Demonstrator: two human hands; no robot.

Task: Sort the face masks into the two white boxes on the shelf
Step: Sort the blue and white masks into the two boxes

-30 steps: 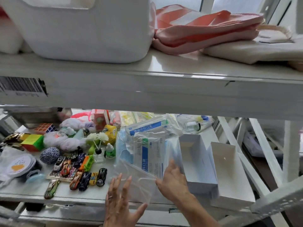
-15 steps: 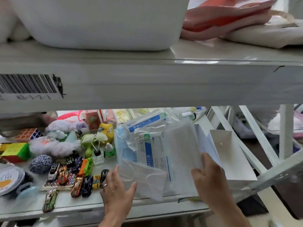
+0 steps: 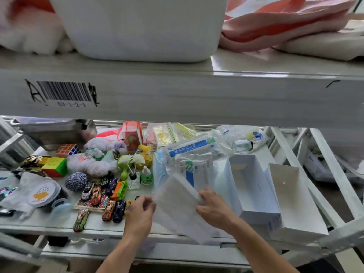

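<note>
The view is filled by a pale metal rack (image 3: pixel 344 231). Bright light is reflected on its glossy upper shelf (image 3: pixel 256 64). A barcode label (image 3: pixel 65 93) is stuck to the front beam (image 3: pixel 197 95), and white slanted braces (image 3: pixel 334 166) are fixed at the right end of the lower shelf (image 3: pixel 59 223).

Motion smears the white mask (image 3: pixel 177 209), so its ear loops cannot be made out; it covers the near end of the packet pile (image 3: pixel 197 160) and the fingers of the right grip (image 3: pixel 214 207). The top edge cuts off the white bin (image 3: pixel 141 28) and pink cloth (image 3: pixel 275 22). The shelf beam (image 3: pixel 197 99) hides the back of the lower shelf (image 3: pixel 39 221). The digits on the barcode label (image 3: pixel 65 93) are too blurred to read.
</note>
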